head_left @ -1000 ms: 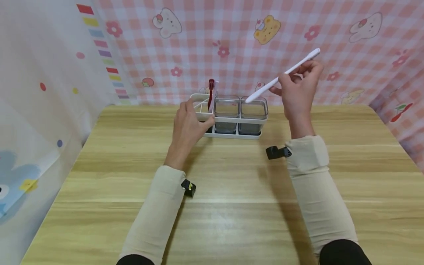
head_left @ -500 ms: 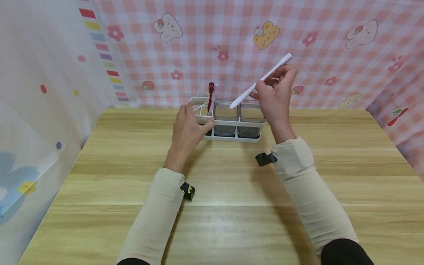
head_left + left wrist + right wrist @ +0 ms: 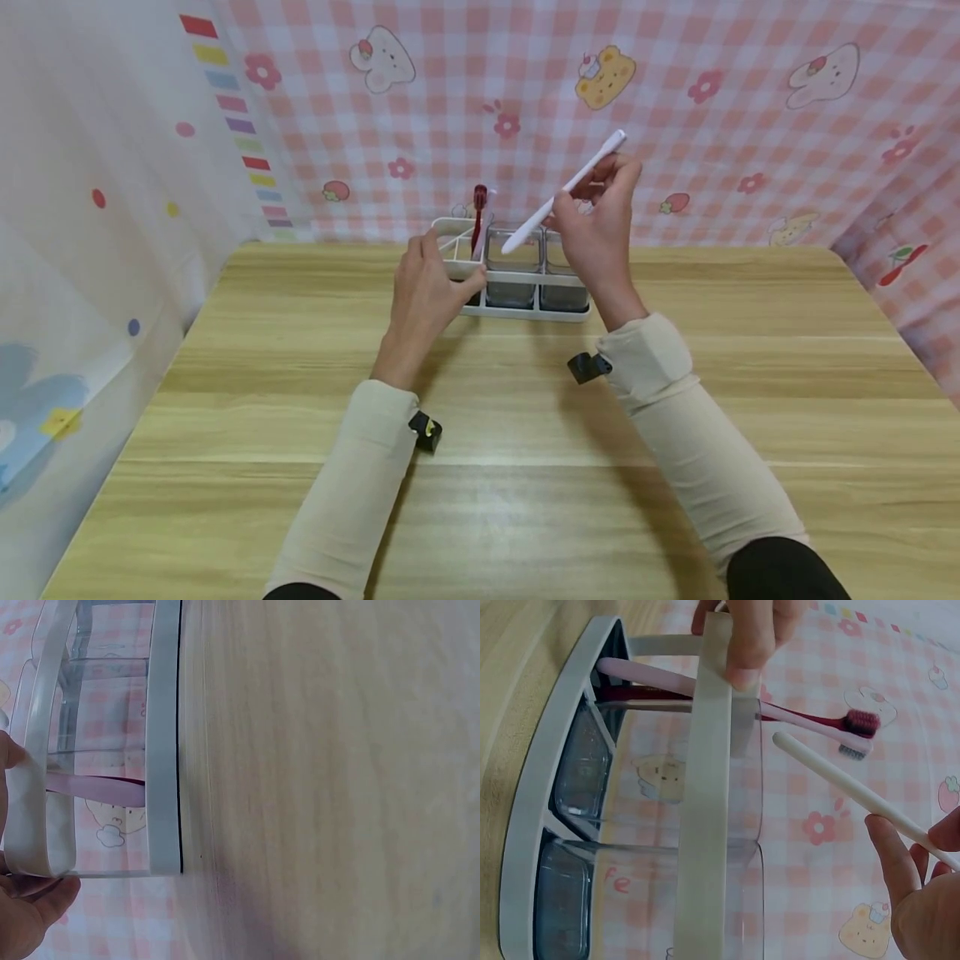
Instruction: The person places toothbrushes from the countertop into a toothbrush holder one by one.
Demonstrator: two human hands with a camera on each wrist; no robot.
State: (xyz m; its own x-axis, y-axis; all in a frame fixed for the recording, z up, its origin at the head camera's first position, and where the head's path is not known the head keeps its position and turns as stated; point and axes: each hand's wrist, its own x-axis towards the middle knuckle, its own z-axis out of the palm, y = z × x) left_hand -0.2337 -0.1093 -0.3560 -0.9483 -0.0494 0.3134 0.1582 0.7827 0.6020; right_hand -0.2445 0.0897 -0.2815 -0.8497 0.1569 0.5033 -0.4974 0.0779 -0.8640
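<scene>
A white toothbrush holder (image 3: 536,314) stands on the wooden table against the back cloth. My left hand (image 3: 423,287) grips the upper rail at its left end, with the thumb in front. A dark red toothbrush (image 3: 477,218) and a pale pink toothbrush (image 3: 649,673) lean in the left section, close together. My right hand (image 3: 603,237) pinches a slim white toothbrush (image 3: 534,223) between thumb and fingers. It slants, its handle end low and left, above the clear cups. The right wrist view shows that end (image 3: 784,741) apart from the rail.
Two clear square cups (image 3: 512,293) fill the middle and right sections of the holder. A pink checked cloth (image 3: 450,100) hangs behind the table (image 3: 480,492). On the left hangs a white printed cloth (image 3: 112,275).
My right hand has moved left with the white toothbrush, from the right of the holder to above the cups. My left hand keeps its grip on the holder.
</scene>
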